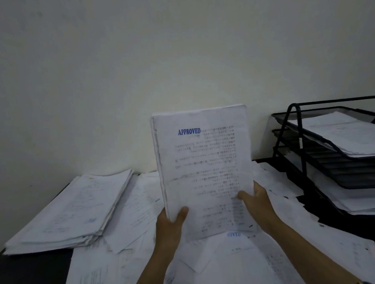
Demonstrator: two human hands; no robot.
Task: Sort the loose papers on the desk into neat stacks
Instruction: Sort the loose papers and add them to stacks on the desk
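a thick bundle of papers (204, 173), stamped "approved" at its top, is held upright above the bench (32, 274), gripped at its lower corners: the left hand (171, 221) is curled round the lower left corner with the thumb across the front, and the right hand (254, 198) pinches the lower right edge with the thumb on the page. the step in hand is judged to be squaring the bundle, so it would be best tapped lightly on its bottom edge with the grip loosened just enough for the sheets to settle, the ragged left edge being watched. below the hands lie loose sheets (211, 267), overlapping and uneven, so a flat spot should be picked for tapping. to the left of the left hand sits a finished stack (76, 210), well apart. to the right of the right hand stands a black wire tray rack (310, 156), near enough that the elbow should be kept in. open room is seen above and ahead, towards the wall.
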